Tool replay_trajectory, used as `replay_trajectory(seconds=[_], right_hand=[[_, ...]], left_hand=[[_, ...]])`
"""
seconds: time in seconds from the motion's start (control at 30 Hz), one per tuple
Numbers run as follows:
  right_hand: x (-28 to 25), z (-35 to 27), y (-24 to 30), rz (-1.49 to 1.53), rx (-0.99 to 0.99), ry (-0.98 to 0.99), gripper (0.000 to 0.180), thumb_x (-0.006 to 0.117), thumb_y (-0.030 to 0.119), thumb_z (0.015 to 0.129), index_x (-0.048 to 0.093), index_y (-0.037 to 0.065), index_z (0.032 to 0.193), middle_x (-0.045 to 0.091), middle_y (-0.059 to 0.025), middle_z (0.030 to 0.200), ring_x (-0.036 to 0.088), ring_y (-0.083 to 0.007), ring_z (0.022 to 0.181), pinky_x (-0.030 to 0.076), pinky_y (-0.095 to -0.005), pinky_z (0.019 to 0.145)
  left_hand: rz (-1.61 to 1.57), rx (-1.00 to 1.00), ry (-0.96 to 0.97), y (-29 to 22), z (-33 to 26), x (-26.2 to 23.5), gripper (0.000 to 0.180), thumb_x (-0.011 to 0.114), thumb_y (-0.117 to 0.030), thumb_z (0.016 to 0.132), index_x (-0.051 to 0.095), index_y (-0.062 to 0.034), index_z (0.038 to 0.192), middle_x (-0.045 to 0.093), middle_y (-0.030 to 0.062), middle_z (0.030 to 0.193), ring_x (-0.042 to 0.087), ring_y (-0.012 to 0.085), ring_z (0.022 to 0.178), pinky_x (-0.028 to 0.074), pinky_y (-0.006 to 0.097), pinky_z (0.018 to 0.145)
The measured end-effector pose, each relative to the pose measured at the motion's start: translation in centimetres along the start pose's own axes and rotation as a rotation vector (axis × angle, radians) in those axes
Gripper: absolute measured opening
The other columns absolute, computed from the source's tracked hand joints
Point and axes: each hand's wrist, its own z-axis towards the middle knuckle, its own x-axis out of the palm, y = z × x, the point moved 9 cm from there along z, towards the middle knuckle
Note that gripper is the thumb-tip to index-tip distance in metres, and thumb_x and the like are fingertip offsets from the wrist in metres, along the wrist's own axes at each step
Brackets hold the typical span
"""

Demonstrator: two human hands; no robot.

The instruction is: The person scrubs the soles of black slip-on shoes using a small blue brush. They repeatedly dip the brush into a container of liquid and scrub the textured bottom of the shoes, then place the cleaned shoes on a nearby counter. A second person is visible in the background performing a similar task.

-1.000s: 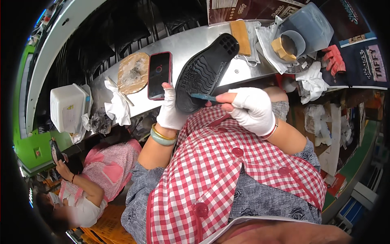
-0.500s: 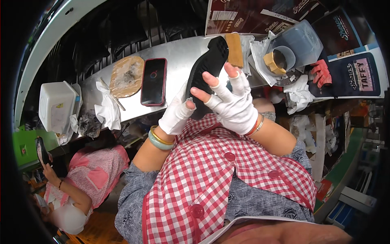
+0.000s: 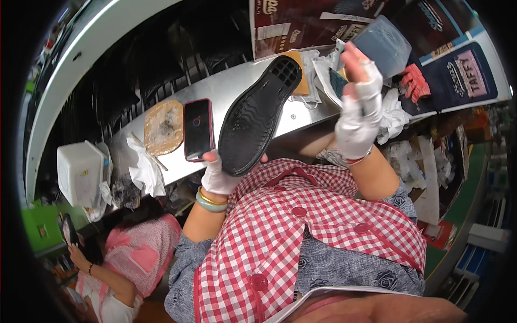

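A black shoe sole (image 3: 249, 121) rests in my left hand (image 3: 218, 176), which grips it by its rounded toe end. Its heel end, with a grid of small recesses, points away over the bench. The broad face turned up looks dark and shiny. My right hand (image 3: 360, 107) is off the sole, raised at the right beside a clear plastic container (image 3: 383, 46). Its fingers stretch upward and nothing shows in them. Both hands wear white gloves with bare fingertips.
On the metal bench (image 3: 301, 117) lie a dark phone (image 3: 198, 129), a stained cardboard piece (image 3: 164, 128) and crumpled white tissue (image 3: 146, 169). A white tub (image 3: 81, 173) stands at left. Red gloves (image 3: 414, 83) lie at right. Another person (image 3: 137, 250) works at lower left.
The sole has turned from edge-on to show its broad face, with its toe end nearer me. My right hand has left the sole and moved right, toward the clear container.
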Motion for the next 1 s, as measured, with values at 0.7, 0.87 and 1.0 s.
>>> replay_trajectory(seconds=[0.7,0.87,1.0], right_hand=[[4.3,-3.1,2.5,0.343,0.060,0.220,0.043,0.060,0.000,0.076,0.052,0.003,0.118,0.062,-0.0148,0.098,0.060,-0.0285,0.075,0.048,-0.0317,0.066],[-1.2,-2.4,2.7,0.459,-0.094,-0.185,0.040,0.046,0.028,0.092,0.050,-0.001,0.119,0.061,-0.0147,0.098,0.061,-0.0290,0.081,0.048,-0.0323,0.070],[-5.4,-2.0,3.5,0.187,-0.249,-0.354,0.047,0.033,0.035,0.095,0.033,0.009,0.133,0.060,-0.0174,0.103,0.057,-0.0324,0.094,0.044,-0.0435,0.082]], left_hand=[[0.092,0.082,-0.045,-0.6,0.8,2.2,0.105,0.055,-0.080,0.053,0.039,-0.0052,0.126,0.055,0.0105,0.106,0.058,0.0223,0.080,0.047,0.030,0.063],[0.186,0.196,-0.020,-3.8,0.9,3.9,0.103,0.050,-0.082,0.055,0.043,-0.0046,0.123,0.056,0.0088,0.103,0.057,0.0210,0.078,0.044,0.031,0.063],[0.275,0.498,0.008,-11.6,-0.2,9.1,0.108,0.044,-0.085,0.054,0.042,-0.0011,0.122,0.056,0.0127,0.102,0.057,0.0223,0.081,0.045,0.032,0.065]])
